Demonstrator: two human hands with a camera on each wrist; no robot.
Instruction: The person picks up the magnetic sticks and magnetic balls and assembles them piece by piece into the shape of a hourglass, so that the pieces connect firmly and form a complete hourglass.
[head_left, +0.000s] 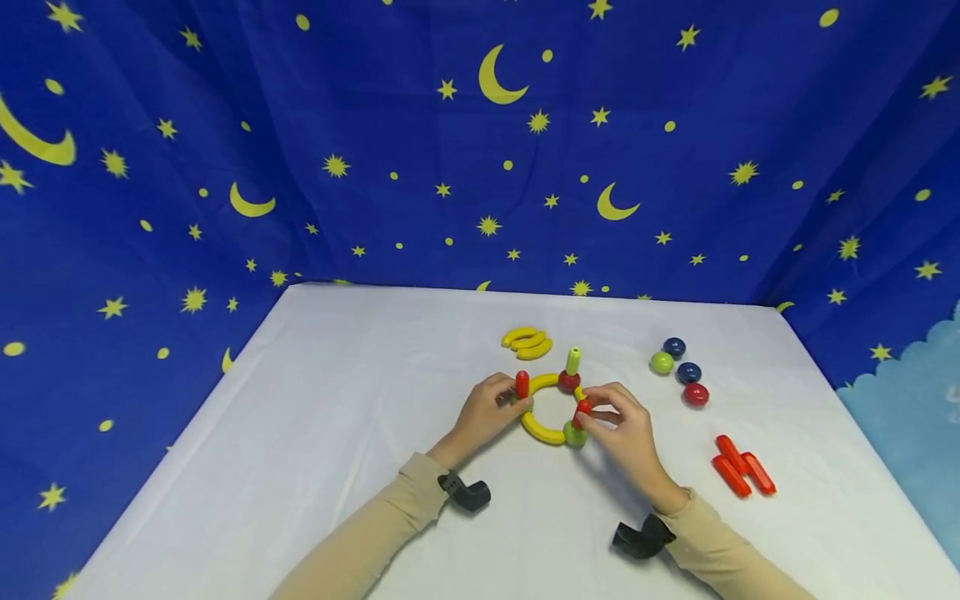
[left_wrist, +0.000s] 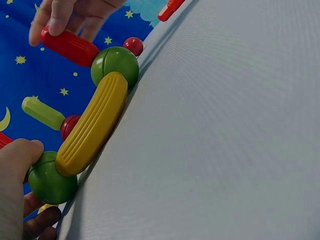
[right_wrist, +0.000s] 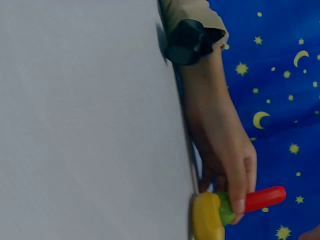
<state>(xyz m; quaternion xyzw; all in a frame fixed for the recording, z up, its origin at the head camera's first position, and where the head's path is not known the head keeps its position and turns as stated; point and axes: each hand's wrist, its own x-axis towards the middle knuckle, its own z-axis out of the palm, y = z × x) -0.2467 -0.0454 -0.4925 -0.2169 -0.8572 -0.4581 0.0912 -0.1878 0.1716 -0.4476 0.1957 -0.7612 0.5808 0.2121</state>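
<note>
On the white table lies a ring of yellow curved pieces (head_left: 543, 428) joined by balls. A green ball (left_wrist: 52, 179) at its left side carries an upright red rod (head_left: 522, 384). My left hand (head_left: 487, 410) grips that ball, thumb on the near side. At the front, another green ball (head_left: 575, 434) bears a second red rod (left_wrist: 70, 46). My right hand (head_left: 621, 421) pinches this rod between thumb and fingers; the rod's end meets the ball. A dark red ball (head_left: 569, 382) at the back of the ring holds a light green rod (head_left: 573, 361) upright.
Behind the ring lie three loose yellow curved pieces (head_left: 531, 343). Off to the right sit two dark blue balls (head_left: 688, 372), a green ball (head_left: 662, 362) and a red ball (head_left: 696, 394). Three red rods (head_left: 731, 476) lie nearer the right edge. A star-patterned blue cloth (head_left: 420, 125) hangs behind.
</note>
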